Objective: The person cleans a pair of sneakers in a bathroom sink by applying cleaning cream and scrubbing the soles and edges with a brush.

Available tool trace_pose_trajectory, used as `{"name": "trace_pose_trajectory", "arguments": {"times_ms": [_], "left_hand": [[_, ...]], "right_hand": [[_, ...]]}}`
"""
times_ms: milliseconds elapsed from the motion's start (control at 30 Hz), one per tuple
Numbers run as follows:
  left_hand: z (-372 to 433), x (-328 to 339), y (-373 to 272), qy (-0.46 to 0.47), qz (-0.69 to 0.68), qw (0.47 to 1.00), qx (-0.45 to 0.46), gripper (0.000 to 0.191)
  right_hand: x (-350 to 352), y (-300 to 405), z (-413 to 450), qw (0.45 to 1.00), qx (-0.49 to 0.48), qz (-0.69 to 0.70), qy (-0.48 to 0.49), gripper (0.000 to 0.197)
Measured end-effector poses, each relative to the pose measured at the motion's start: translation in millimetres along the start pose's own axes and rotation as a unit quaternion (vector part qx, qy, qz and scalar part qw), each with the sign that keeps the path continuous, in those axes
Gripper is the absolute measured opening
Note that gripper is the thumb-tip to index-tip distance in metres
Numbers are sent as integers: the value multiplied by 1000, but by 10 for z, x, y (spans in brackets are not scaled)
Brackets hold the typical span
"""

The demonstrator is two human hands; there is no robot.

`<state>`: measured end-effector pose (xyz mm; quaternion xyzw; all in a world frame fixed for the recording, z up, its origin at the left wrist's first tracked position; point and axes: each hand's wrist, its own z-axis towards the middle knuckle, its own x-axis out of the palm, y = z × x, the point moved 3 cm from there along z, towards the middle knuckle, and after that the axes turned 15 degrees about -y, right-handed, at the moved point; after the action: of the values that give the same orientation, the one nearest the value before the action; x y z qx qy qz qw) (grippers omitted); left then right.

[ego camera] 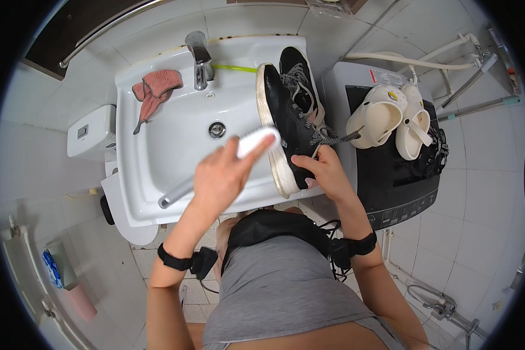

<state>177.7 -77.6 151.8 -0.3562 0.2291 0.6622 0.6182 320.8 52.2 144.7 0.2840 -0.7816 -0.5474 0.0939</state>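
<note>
My left hand (pixel 221 175) is closed around a white scrubbing brush (pixel 259 141) with a grey handle; its head is at the white sole of a black lace-up sneaker (pixel 284 118), though whether the bristles touch is unclear. The heel end of that sneaker is in my right hand (pixel 326 170), thumb on the black upper, over the right side of the white washbasin (pixel 153 175). Behind it a second black sneaker (pixel 294 61) with speckled laces rests on the basin's right rim. A green stick (pixel 234 68) lies between the tap and the shoes.
A chrome tap (pixel 200 65) stands at the basin's back, with a pink cloth (pixel 159 85) to its left. White clogs (pixel 378 116) and black straps (pixel 437 153) lie on the washing machine (pixel 376 188) at right. A toilet (pixel 129 210) adjoins the basin's left side.
</note>
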Motion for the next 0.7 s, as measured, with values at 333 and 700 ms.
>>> {"name": "trace_pose_trajectory", "arguments": {"times_ms": [333, 700], "left_hand": [[163, -31, 147, 8, 32, 999, -7, 59], [169, 7, 174, 15, 22, 999, -21, 64]], "right_hand": [[-27, -104, -31, 998, -8, -47, 48, 27], [-38, -179, -3, 987, -83, -136, 28, 34]]}}
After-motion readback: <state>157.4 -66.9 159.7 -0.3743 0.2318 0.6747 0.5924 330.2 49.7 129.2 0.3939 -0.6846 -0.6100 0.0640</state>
